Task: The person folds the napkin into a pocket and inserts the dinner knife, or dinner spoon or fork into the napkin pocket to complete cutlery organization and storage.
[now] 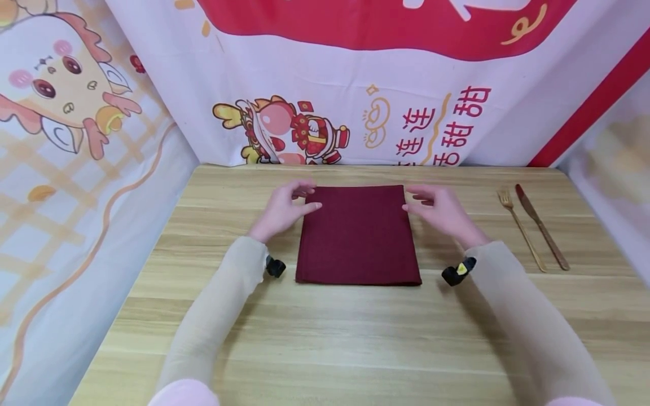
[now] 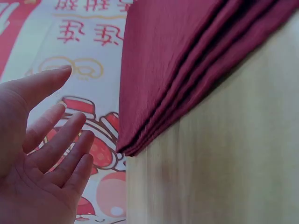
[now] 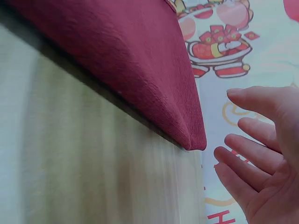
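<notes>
A dark red cloth napkin (image 1: pixel 360 237), folded into a square of several layers, lies flat in the middle of the wooden table. At its far left corner is my left hand (image 1: pixel 286 210), fingers relaxed and apart. My right hand (image 1: pixel 439 208) is by the far right corner, its fingers loosely bent. In the left wrist view, the stacked folds of the napkin (image 2: pixel 187 70) show along one edge, and the left hand (image 2: pixel 51 154) grips nothing. The right wrist view has the napkin's rounded fold (image 3: pixel 140 84) apart from the right hand (image 3: pixel 261 149), which also holds nothing.
To the right on the wooden table (image 1: pixel 355 344) lie a gold fork (image 1: pixel 521 228) and a gold knife (image 1: pixel 542 226), side by side. A printed white cloth backdrop (image 1: pixel 355 79) hangs at the table's far edge. Patterned cloth (image 1: pixel 76 225) covers the left side.
</notes>
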`<state>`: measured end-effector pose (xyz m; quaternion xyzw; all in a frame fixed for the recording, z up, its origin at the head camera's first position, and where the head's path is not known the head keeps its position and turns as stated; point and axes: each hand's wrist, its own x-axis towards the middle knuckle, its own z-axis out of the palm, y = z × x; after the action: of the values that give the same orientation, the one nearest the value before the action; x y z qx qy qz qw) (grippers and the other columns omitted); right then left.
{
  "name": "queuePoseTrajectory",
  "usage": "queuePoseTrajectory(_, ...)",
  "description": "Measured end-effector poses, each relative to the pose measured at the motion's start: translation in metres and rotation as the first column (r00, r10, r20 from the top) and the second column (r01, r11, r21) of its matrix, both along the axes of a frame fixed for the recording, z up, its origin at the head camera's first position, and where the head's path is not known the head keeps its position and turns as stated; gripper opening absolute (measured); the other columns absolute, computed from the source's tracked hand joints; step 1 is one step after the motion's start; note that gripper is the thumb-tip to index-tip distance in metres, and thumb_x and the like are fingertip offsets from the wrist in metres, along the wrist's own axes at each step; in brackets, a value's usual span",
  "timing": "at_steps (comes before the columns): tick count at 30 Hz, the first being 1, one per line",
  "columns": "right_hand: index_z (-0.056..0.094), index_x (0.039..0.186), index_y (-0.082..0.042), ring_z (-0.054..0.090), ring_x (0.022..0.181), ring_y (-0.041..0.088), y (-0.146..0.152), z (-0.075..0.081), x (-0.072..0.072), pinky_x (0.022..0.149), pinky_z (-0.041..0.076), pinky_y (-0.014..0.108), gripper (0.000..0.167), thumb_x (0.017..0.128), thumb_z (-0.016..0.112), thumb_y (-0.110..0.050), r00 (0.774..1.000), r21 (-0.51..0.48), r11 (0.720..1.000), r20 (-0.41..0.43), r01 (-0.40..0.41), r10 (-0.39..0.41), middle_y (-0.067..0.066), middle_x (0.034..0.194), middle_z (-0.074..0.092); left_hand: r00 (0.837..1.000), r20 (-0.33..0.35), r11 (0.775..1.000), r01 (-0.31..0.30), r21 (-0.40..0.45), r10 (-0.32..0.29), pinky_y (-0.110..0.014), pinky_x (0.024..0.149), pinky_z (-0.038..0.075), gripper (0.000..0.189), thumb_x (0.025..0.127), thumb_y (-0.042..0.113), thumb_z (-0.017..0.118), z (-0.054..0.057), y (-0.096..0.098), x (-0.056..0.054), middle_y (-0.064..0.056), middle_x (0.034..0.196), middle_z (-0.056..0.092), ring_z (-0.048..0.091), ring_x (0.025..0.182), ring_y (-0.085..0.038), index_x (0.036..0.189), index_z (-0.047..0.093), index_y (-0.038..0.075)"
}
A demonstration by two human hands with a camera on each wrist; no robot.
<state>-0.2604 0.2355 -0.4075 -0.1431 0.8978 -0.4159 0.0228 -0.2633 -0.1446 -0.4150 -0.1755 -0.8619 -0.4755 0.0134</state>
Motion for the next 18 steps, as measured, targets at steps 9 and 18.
queuePoseTrajectory(9, 0.063, 0.137, -0.005, 0.058, 0.124, 0.036, 0.005, 0.004, 0.034, 0.103, 0.045, 0.052, 0.053, 0.093, 0.079, -0.03, 0.997, 0.053, 0.996, -0.023, -0.076, 0.078, 0.013, 0.135, 0.063, 0.994, -0.069, 0.995, 0.083, -0.056, -0.087, -0.046, 0.106, 0.042, 0.041, 0.09, 0.02, 0.081, -0.002, 0.003, 0.043, -0.012, 0.124, 0.068, 0.06, 0.116, -0.032, 0.127, 0.066, 0.009)
queuePoseTrajectory(18, 0.062, 0.139, -0.009, 0.059, 0.122, 0.041, 0.007, 0.003, 0.069, 0.099, 0.047, 0.058, 0.06, 0.091, 0.078, -0.04, 0.982, 0.167, 0.971, -0.04, -0.174, 0.183, 0.011, 0.141, 0.06, 0.975, -0.052, 0.969, 0.208, -0.136, -0.216, -0.045, 0.103, 0.046, 0.041, 0.088, 0.021, 0.084, -0.007, -0.003, 0.079, -0.005, 0.121, 0.07, 0.06, 0.115, -0.017, 0.123, 0.071, 0.007)
